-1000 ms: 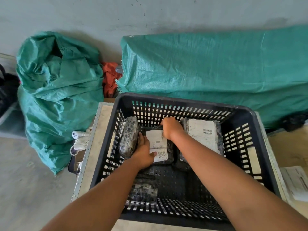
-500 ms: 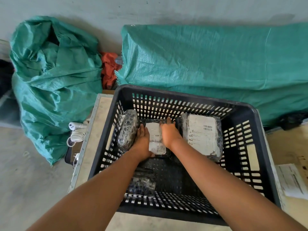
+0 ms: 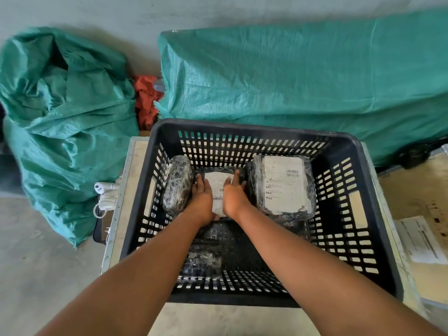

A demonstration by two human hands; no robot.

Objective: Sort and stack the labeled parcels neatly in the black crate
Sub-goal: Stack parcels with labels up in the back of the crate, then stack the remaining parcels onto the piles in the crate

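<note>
The black slotted crate [image 3: 373,214] sits on a table before me. Inside, at the back middle, lies a small black-wrapped parcel with a white label [image 3: 217,184]. My left hand [image 3: 202,202] and my right hand [image 3: 234,198] press flat against its two sides, fingers extended. A narrow black parcel [image 3: 178,187] stands on edge at the left wall. A larger labelled parcel [image 3: 283,186] leans at the back right. Another small wrapped parcel [image 3: 203,261] lies near the front, partly hidden by my left forearm.
Two green woven sacks, one [image 3: 65,122] at the left on the floor and one [image 3: 303,86] behind the crate, flank an orange cloth [image 3: 145,100]. A white cabled device [image 3: 105,196] lies left of the table. Papers [image 3: 421,241] rest on the table at the right.
Both hands have slid along the middle parcel and now hold it from either side. The right hand came down from its far end. The camera has shifted slightly.
</note>
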